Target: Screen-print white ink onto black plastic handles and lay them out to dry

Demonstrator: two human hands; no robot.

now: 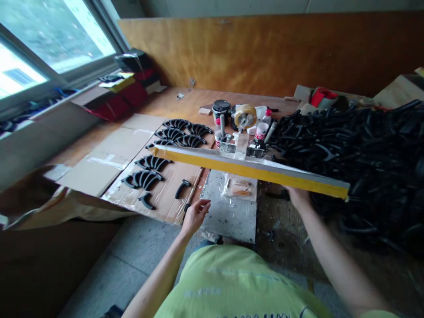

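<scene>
My left hand (197,214) is over the near right edge of the cardboard sheet (168,194), its fingers loosely bent and apart, pointing right. A dark piece (186,207) shows beside it, partly covered by the hand. My right hand (298,197) is beside the big pile of black curved parts (331,150); a yellow-faced bar (251,170) hides most of its fingers. Close to those fingertips is a black part (278,194); whether it is gripped I cannot tell. Several black curved parts (145,179) lie in fanned rows on the cardboard, and a single one (182,188) lies apart.
The bar crosses the view above the bench. Between my hands lies a grey metal plate (228,212) with a clear plastic bag (240,188) on it. Behind stand a tape roll (245,116), a dark-lidded tub (221,107) and small bottles. Red and black boxes (132,92) stand by the window.
</scene>
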